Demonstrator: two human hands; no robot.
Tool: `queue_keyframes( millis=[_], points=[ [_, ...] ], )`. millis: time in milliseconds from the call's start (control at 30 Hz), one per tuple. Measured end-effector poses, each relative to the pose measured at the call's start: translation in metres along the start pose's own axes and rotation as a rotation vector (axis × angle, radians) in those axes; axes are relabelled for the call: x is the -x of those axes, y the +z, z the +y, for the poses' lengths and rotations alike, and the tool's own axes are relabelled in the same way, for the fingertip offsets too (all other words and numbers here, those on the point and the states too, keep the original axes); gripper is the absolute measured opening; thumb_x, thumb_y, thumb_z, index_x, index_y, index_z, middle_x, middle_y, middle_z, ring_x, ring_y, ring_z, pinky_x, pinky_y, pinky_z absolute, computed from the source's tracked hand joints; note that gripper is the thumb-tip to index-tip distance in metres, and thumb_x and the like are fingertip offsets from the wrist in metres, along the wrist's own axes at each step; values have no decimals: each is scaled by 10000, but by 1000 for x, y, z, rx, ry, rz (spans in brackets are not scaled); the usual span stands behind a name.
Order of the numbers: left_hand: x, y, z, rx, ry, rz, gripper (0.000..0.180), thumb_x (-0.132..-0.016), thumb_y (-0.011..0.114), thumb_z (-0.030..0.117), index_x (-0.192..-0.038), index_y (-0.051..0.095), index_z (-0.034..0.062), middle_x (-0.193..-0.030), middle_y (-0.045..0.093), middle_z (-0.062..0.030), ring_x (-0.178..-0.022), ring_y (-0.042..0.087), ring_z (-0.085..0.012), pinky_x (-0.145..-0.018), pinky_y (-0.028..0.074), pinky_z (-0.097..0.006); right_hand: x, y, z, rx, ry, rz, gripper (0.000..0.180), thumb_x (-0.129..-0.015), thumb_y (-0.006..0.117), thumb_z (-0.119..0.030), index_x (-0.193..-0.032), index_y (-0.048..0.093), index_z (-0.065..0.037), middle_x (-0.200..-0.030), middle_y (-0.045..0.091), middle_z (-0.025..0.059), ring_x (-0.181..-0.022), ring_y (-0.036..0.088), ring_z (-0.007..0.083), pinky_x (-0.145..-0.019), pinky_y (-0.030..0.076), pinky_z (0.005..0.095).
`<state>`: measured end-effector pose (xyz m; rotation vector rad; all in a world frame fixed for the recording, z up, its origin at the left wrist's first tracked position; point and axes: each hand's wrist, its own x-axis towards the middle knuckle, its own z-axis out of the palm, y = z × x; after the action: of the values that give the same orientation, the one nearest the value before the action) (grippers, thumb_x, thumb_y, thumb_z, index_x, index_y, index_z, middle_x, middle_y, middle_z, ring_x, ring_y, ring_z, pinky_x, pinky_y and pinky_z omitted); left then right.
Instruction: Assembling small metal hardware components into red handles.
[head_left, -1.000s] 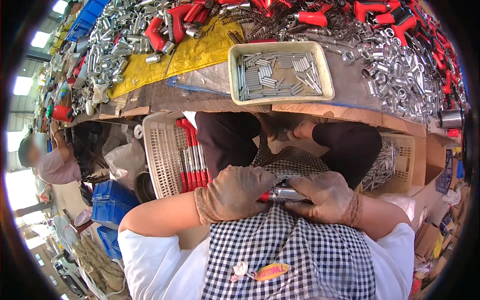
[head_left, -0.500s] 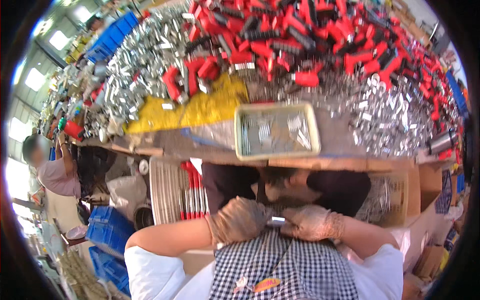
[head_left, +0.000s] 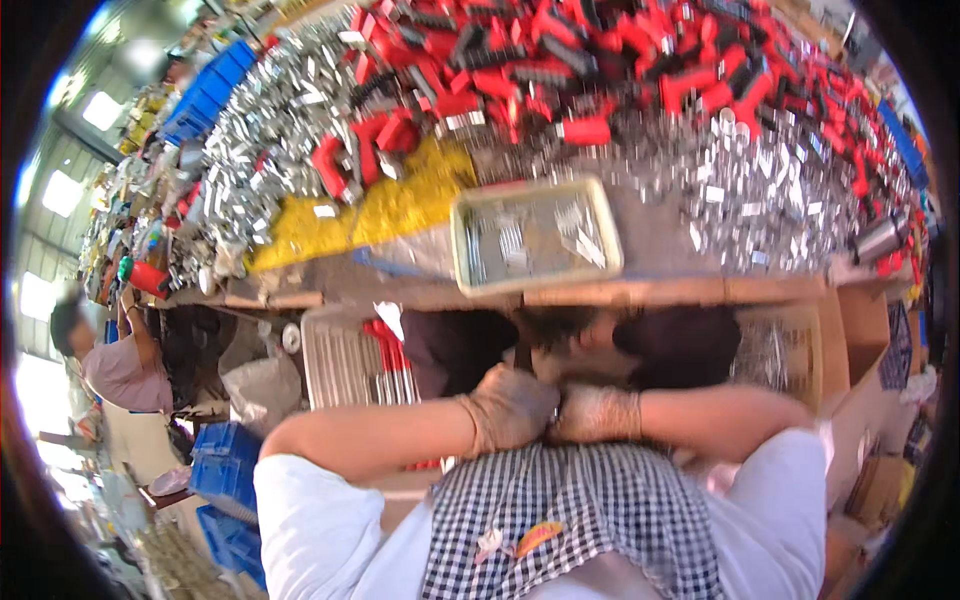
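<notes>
So the hands first: the left hand [head_left: 512,408], in a grimy brown glove, is balled up right against the right hand [head_left: 597,414], gloved the same way. Both are curled around a small shiny metal part [head_left: 554,410], and only a blurry sliver of it peeks out at the seam between the gloves. Can't tell its full shape, or what the fingertips are doing, sorry.

All that's happening in front of a black-and-white checked cloth apron [head_left: 580,500], on the near side of a worn wooden workbench [head_left: 680,291]. On the bench, near its edge, sits a cream rectangular plastic tray [head_left: 540,284] with thin silver metal rods [head_left: 512,245] in it. Behind and left of that is a crumpled yellow sheet [head_left: 400,205], then a heap of silver metal fittings [head_left: 260,150], with another silver heap [head_left: 770,200] off to the right. Along the back it's a mountain of red and black pistol-shaped tool bodies [head_left: 590,130].

Lower down, left of the knees, there's an off-white slotted plastic crate [head_left: 335,360] holding red-ended rods [head_left: 395,355]. Further left: stacked blue plastic bins [head_left: 225,460], plus a co-worker in a pale top [head_left: 125,375].
</notes>
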<state>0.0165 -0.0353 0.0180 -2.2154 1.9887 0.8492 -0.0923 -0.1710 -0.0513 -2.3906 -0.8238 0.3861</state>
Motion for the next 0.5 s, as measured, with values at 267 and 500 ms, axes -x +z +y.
queue_keyframes(
  millis=[267,500],
  points=[
    [-3,-31,-3,100,-28,-338,247,-751,603,188,-887,692,2,-846,685,-206,-838,682,-348,-703,545,-421,-11,-42,-29,-430,585,-149,105,-774,585,-183,-792,622,-86,-698,603,131,-667,633,297,-605,533,413],
    [0,-25,4,68,-67,-297,240,-737,610,189,-880,680,10,-824,683,-202,-798,682,-352,-688,542,-426,-1,-16,3,50,-236,-90,86,-758,586,-163,-799,593,-88,-690,601,123,-652,635,300,-600,528,382]
  ],
)
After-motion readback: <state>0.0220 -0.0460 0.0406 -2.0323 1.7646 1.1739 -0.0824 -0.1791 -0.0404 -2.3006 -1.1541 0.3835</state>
